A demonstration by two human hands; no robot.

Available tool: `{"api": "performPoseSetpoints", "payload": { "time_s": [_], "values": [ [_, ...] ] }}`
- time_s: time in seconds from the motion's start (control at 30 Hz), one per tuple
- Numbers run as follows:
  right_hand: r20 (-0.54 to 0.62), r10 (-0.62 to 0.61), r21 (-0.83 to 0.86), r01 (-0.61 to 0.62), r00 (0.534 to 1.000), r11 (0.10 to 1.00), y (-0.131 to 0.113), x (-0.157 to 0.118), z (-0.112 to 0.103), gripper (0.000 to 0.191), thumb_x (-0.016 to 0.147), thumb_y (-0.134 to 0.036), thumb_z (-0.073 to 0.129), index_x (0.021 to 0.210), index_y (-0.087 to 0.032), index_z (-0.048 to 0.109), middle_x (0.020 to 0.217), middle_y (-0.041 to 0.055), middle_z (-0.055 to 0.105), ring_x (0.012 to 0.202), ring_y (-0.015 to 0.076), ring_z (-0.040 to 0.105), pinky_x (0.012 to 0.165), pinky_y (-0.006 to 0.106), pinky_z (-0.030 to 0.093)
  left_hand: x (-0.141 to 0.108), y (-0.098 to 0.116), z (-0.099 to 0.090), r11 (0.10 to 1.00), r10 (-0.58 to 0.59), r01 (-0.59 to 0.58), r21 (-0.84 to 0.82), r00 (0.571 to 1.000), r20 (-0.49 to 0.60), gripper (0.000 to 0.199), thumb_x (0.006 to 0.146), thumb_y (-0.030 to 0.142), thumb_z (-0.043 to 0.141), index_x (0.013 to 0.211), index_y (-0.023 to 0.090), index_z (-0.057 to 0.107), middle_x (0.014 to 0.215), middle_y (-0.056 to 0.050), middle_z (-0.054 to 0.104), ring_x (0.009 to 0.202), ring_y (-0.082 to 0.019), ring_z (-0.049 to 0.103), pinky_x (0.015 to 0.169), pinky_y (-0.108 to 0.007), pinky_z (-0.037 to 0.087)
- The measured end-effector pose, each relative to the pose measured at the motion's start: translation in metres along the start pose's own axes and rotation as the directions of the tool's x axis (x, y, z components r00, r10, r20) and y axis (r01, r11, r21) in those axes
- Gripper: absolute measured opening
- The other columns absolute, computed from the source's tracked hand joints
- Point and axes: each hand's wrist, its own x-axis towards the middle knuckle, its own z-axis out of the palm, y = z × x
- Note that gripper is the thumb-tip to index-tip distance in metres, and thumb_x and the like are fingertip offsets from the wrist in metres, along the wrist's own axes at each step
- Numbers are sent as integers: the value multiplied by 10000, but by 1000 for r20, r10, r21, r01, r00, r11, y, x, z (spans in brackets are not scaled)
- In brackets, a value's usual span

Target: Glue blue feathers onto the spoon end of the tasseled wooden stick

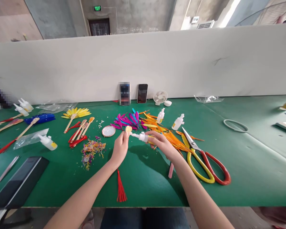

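Left hand: my left hand point(121, 146) is pinching a round-headed stick point(128, 128) just below its head, apparently to leave the face exposed.
Right hand: my right hand point(160, 142) is curling around a squeeze bottle point(142, 136), thumb and fingers closing on its body.
Nozzle: it is pointing left at the head, probably for aim; I am not able to tell whether they are touching.
Work position: stick and bottle are meeting above the middle of the surface point(152, 190).
Tassel: a red tassel point(121, 187) is showing on the near side of my left hand.
Feathers: purple feathers point(124, 121) are lying beyond my hands, orange feathers point(176, 140) to the right, presumably for easy reach.
Scissors: the scissors point(197, 149) are resting farther right, handles facing near.
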Motion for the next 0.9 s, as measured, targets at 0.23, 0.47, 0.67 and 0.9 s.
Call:
{"api": "performPoseSetpoints", "payload": {
  "time_s": [0.23, 0.47, 0.67, 0.9],
  "values": [
    [26, -91, -162, 94, 996, 982, 9, 4, 1, 293, 657, -313, 551, 932, -216, 577, 950, 35, 621, 872, 201, 561, 755, 330, 432, 2, 7, -6, 960, 188, -183, 212, 982, -5, 328, 859, 389, 287, 733, 165, 492, 620, -2, 467, 594, -121, 470, 578, -228, 373],
    [-129, -241, -99, 230, 962, 968, 10, 9, 29, 302, 722, -377, 486, 947, -195, 575, 1029, 84, 611, 991, 226, 534, 838, 375, 407, -1, 8, -3, 908, 307, -351, 228, 928, 210, 324, 875, 308, 290, 1030, 167, 537, 919, -71, 612, 866, -158, 566, 770, -270, 437],
    [-53, -153, 187, 160, 987, 969, -4, 7, 36, 354, 622, -430, 626, 877, -190, 566, 783, 34, 641, 773, 182, 588, 670, 292, 447, -11, 12, 1, 879, 378, -440, 185, 879, 291, 348, 882, 284, 285, 1142, 192, 498, 1048, -66, 608, 943, -147, 566, 840, -278, 443],
    [-13, -148, 144, 149, 989, 978, -3, 5, 37, 306, 637, -473, 590, 677, -171, 568, 648, 16, 584, 665, 160, 539, 642, 291, 428, -11, 6, 1, 765, 444, -514, 388, 857, 260, 381, 891, 290, 245, 1163, 169, 482, 896, -81, 633, 829, -163, 593, 716, -279, 485]
  ]
}}
